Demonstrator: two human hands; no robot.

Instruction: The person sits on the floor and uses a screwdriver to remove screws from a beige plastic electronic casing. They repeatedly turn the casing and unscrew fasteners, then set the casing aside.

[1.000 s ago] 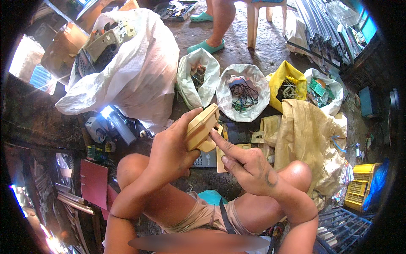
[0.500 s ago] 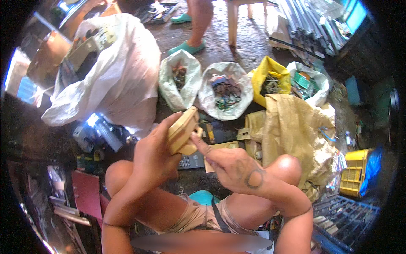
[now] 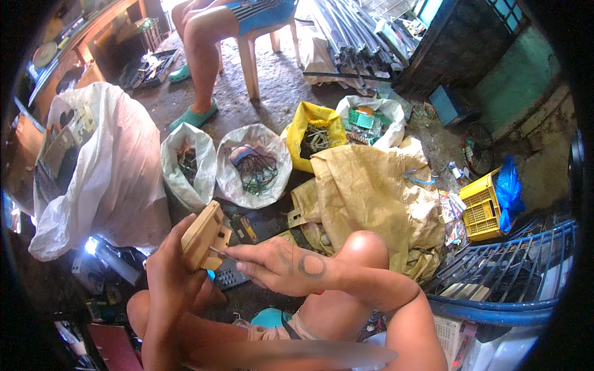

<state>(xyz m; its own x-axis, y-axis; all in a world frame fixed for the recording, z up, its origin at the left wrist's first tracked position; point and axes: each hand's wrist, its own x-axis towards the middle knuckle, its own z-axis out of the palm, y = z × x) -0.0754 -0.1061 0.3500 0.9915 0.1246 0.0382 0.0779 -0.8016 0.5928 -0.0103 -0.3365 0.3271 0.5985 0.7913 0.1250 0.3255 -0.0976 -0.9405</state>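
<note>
My left hand (image 3: pixel 166 263) grips a beige plastic casing (image 3: pixel 206 234) by its side and holds it up, tilted, with cut-outs facing right. My right hand (image 3: pixel 288 266) is closed on a slim tool, apparently a screwdriver (image 3: pixel 218 251), whose thin metal tip reaches the casing's right side. A bit of red shows under the right wrist; whether it is the tool's handle I cannot tell. Below the casing, on the ground, lies a dark grey telephone part with a keypad (image 3: pixel 230 276), partly hidden by my hands.
Beyond my hands stand open sacks: white with scraps (image 3: pixel 187 170), white with wires (image 3: pixel 257 166), yellow with metal bits (image 3: pixel 315 136), white with green circuit boards (image 3: pixel 370 122). A large white sack (image 3: pixel 114 167) fills the left; a yellow crate (image 3: pixel 481 206) and blue rack (image 3: pixel 501 303) stand right.
The whole view has swung to the right and up, so everything sits further left and lower. A thin metal tip now shows between my right fingers and the casing. My left hand keeps its grip.
</note>
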